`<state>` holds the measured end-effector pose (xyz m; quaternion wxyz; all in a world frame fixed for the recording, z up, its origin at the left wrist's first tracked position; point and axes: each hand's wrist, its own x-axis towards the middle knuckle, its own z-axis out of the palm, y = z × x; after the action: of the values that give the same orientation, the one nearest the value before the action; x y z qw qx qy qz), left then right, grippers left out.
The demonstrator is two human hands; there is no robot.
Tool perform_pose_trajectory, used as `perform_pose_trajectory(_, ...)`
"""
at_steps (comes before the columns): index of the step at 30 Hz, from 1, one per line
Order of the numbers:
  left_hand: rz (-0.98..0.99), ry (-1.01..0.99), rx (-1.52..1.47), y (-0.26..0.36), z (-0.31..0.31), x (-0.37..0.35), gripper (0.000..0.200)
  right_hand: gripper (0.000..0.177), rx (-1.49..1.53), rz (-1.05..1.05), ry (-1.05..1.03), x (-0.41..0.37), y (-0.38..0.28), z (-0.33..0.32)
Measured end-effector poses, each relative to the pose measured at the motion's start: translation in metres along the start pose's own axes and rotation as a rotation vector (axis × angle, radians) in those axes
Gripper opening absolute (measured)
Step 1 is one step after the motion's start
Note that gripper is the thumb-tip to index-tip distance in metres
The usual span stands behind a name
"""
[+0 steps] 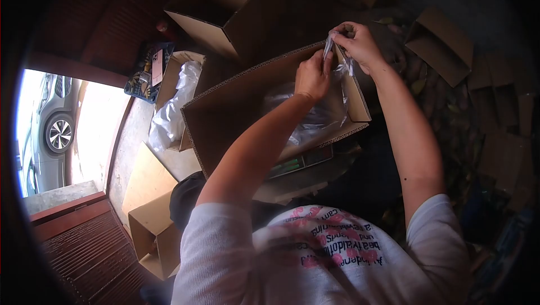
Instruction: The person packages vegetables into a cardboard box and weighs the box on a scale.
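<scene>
In front of me stands an open cardboard box with a clear plastic bag inside it. My left hand is closed on the bag's gathered edge near the box's far right corner. Beside it, my right hand pinches another part of the same plastic, just above the box rim. The bag's film runs from my fingers down along the right inner wall. What lies under the plastic, if anything, cannot be made out.
A smaller box with plastic stands left, near a phone on a patterned item. Other open boxes are behind, at right and at lower left. A scale-like device with a green display sits under the box's near edge.
</scene>
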<state>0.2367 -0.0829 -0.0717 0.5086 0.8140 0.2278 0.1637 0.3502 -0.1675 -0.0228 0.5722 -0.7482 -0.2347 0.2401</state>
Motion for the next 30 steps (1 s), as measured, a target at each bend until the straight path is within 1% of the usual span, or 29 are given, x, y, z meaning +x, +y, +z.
perform_pose_trajectory(1,-0.031,-0.013,0.013,-0.002,0.003,0.001,0.031,0.005,0.104,0.083,0.011,0.002,0.002,-0.001)
perform_pose_trajectory(2,-0.060,0.019,0.020,-0.003,0.006,0.002,0.030,0.003,0.210,0.165,0.022,0.005,0.009,-0.003)
perform_pose_trajectory(3,-0.078,0.007,0.078,-0.005,0.009,0.004,0.033,0.002,0.316,0.248,0.033,0.010,0.015,-0.005)
perform_pose_trajectory(4,-0.098,-0.005,0.134,-0.009,0.013,0.004,0.036,0.001,0.404,0.354,-0.029,0.016,0.024,-0.011)
perform_pose_trajectory(5,-0.118,-0.018,0.191,-0.009,0.014,0.004,0.039,0.002,0.394,0.375,-0.011,0.019,0.035,-0.012)
perform_pose_trajectory(7,-0.147,-0.166,0.262,-0.007,0.003,0.004,0.039,0.006,0.372,0.417,0.023,0.022,0.061,-0.010)
perform_pose_trajectory(8,-0.163,-0.239,0.296,-0.004,-0.007,0.003,0.040,0.009,0.284,0.357,0.123,0.022,0.066,-0.008)
perform_pose_trajectory(9,-0.106,-0.305,0.373,-0.003,-0.021,0.000,0.040,0.009,0.176,0.356,0.160,0.023,0.070,-0.014)
perform_pose_trajectory(11,-0.004,-0.445,0.523,-0.012,-0.056,-0.012,0.043,0.011,-0.039,0.362,0.218,0.014,0.056,-0.016)
perform_pose_trajectory(12,0.036,-0.518,0.614,-0.025,-0.072,-0.015,0.044,0.014,-0.107,0.303,0.201,0.015,0.062,-0.022)
perform_pose_trajectory(13,0.078,-0.589,0.705,-0.040,-0.087,-0.019,0.044,0.015,-0.109,0.265,0.175,0.012,0.063,-0.025)
perform_pose_trajectory(15,-0.003,-0.626,0.937,-0.069,-0.111,-0.030,0.044,0.011,-0.307,0.192,0.184,0.007,0.065,-0.027)
perform_pose_trajectory(17,-0.055,-0.597,1.103,-0.074,-0.133,-0.047,0.040,0.013,-0.389,0.187,0.174,0.005,0.066,-0.030)
perform_pose_trajectory(20,-0.145,-0.543,1.150,-0.078,-0.165,-0.059,0.030,0.017,-0.459,0.162,0.158,0.005,0.064,-0.032)
perform_pose_trajectory(21,-0.148,-0.528,1.061,-0.077,-0.175,-0.061,0.028,0.019,-0.473,0.152,0.153,0.003,0.063,-0.032)
perform_pose_trajectory(22,-0.149,-0.512,0.975,-0.069,-0.185,-0.061,0.027,0.020,-0.554,0.052,0.296,-0.012,0.043,-0.024)
perform_pose_trajectory(23,-0.148,-0.491,0.890,-0.065,-0.194,-0.061,0.028,0.019,-0.662,-0.175,0.323,-0.026,0.019,-0.017)
perform_pose_trajectory(24,-0.103,-0.409,0.748,-0.066,-0.201,-0.064,0.032,0.018,-0.764,-0.406,0.350,-0.041,-0.006,-0.011)
perform_pose_trajectory(25,-0.070,-0.362,0.680,-0.066,-0.203,-0.065,0.028,0.017,-0.861,-0.638,0.373,-0.054,-0.025,-0.002)
perform_pose_trajectory(27,-0.006,-0.276,0.545,-0.063,-0.205,-0.062,0.021,0.020,-0.664,-0.535,-0.210,-0.072,-0.049,0.027)
perform_pose_trajectory(28,-0.110,-0.311,0.535,-0.059,-0.206,-0.058,0.026,0.021,-0.618,-0.358,-0.398,-0.078,-0.050,0.048)
perform_pose_trajectory(29,-0.148,-0.292,0.395,-0.052,-0.205,-0.059,0.029,0.022,-0.567,-0.179,-0.578,-0.081,-0.048,0.068)
perform_pose_trajectory(30,-0.187,-0.272,0.253,-0.046,-0.204,-0.061,0.031,0.026,-0.499,-0.078,-0.735,-0.079,-0.043,0.086)
